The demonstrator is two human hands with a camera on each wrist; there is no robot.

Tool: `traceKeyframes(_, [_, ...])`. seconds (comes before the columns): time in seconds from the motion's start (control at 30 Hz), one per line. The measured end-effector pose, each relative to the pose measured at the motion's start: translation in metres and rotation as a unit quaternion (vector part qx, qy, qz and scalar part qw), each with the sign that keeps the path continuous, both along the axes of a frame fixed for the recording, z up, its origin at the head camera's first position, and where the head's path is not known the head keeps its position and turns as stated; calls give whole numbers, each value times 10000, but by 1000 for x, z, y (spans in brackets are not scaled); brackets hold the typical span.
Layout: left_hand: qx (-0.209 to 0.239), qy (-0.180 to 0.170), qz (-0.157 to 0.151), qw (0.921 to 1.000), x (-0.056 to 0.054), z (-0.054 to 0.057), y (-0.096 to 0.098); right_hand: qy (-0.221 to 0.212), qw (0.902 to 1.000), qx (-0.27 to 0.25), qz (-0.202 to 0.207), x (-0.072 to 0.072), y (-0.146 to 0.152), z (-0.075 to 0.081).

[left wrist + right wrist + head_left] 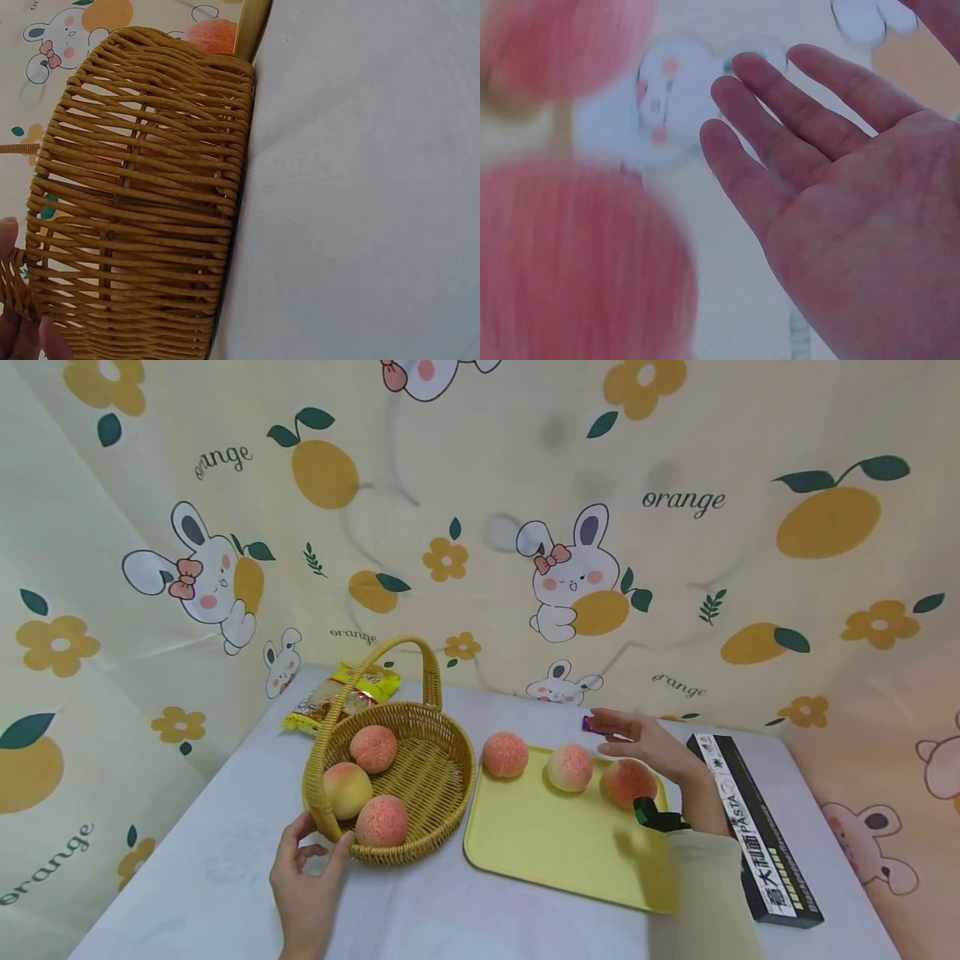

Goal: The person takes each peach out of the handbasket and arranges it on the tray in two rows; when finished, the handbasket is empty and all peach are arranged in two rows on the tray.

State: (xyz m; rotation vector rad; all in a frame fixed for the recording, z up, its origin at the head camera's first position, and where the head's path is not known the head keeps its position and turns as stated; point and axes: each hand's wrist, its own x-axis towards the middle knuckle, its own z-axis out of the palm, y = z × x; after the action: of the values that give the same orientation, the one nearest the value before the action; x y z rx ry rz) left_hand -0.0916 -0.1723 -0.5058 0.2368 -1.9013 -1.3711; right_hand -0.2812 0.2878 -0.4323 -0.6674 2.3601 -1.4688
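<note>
A round wicker basket with a tall arched handle stands left of the middle, holding a speckled pink peach, a yellow-pink peach and another pink peach. My left hand grips the foot of the handle at the near left rim; fingertips and thumb show round the weave in the left wrist view. Over the far right of the yellow tray, my right hand reaches forward with fingers extended and nothing in it. Its fingertips overlap a small purple packet in the head view.
A pale pink peach, a whitish-pink one and a redder one line the tray's far edge. A long black pasta box lies to the right. Behind the basket is a yellow snack bag. Printed cloth hangs behind.
</note>
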Motion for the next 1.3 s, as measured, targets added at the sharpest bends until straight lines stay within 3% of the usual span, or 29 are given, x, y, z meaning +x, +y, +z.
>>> traceKeyframes(0.27, [8,99,-138,9999,-1,-2,-3,-39,9965,-256,792,-21,-81,18])
traceKeyframes(0.4, [36,186,-177,9997,-1,-3,-5,18,9903,-300,1358,-28,-126,23])
traceKeyframes(0.63, [86,299,-280,9991,-3,-4,-5,-114,9807,-297,1930,-39,-201,23])
traceKeyframes(0.87, [36,269,-160,9995,0,0,-3,-534,9781,-165,2006,-41,-254,11])
traceKeyframes(1.1, [-32,497,-189,9986,7,24,4,-666,9779,-158,1975,-45,-292,2])
traceKeyframes(1.3, [76,325,-222,9992,9,27,4,-936,9781,-310,1832,-51,-307,-11])
